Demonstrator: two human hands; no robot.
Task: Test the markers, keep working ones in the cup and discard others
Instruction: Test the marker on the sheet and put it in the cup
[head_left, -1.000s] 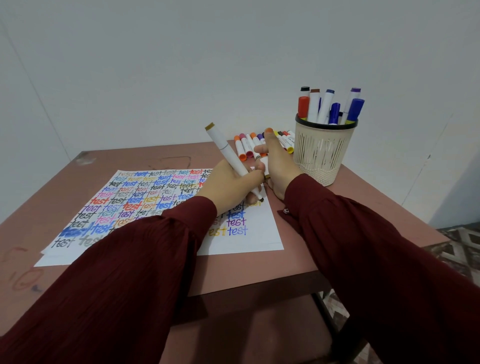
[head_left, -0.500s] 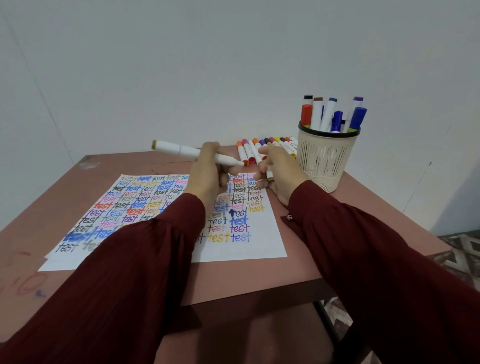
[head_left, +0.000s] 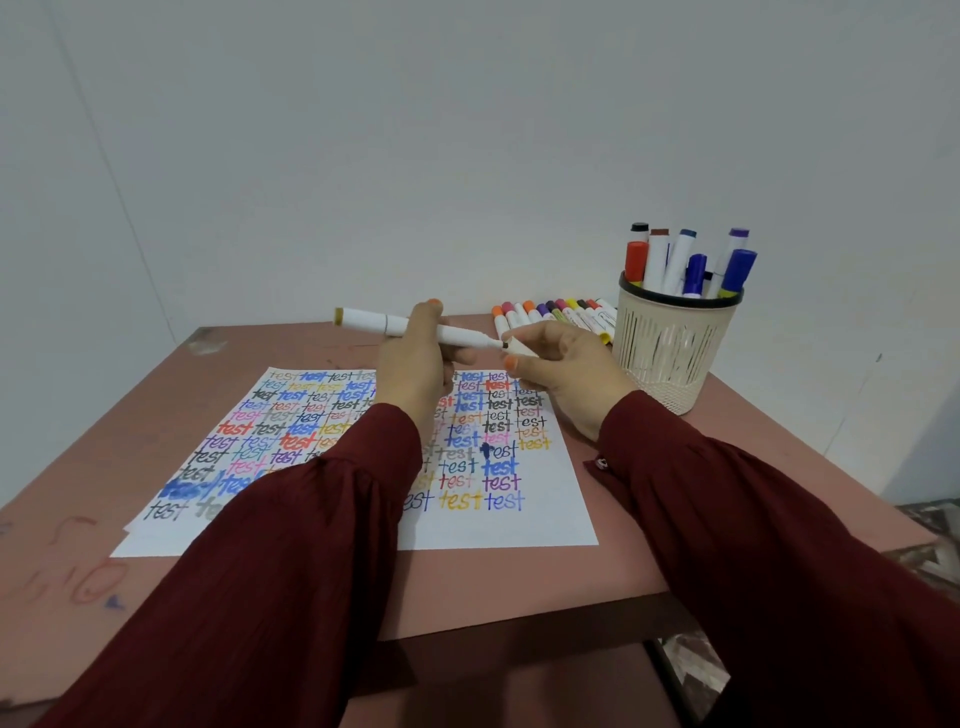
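Observation:
My left hand (head_left: 415, 364) grips a white marker (head_left: 374, 321) with an olive end cap, held level above the paper, its dark tip pointing right. My right hand (head_left: 566, 371) pinches the marker's white cap (head_left: 522, 347) right at that tip. Under both hands lies the test sheet (head_left: 498, 514), covered with the word "test" in many colours. A cream mesh cup (head_left: 670, 348) at the right rear holds several markers (head_left: 675, 260). A row of several capped markers (head_left: 550, 312) lies on the table behind my right hand.
The brown table (head_left: 519, 587) stands against a grey wall (head_left: 415, 130). Its front edge and right edge are near my forearms. Pen scribbles mark the table's left front (head_left: 88, 577). Patterned floor (head_left: 930, 525) shows at the right.
The marker swung from upright on the paper to level above it. My right hand lifted off the sheet and brought the cap up to the marker's tip.

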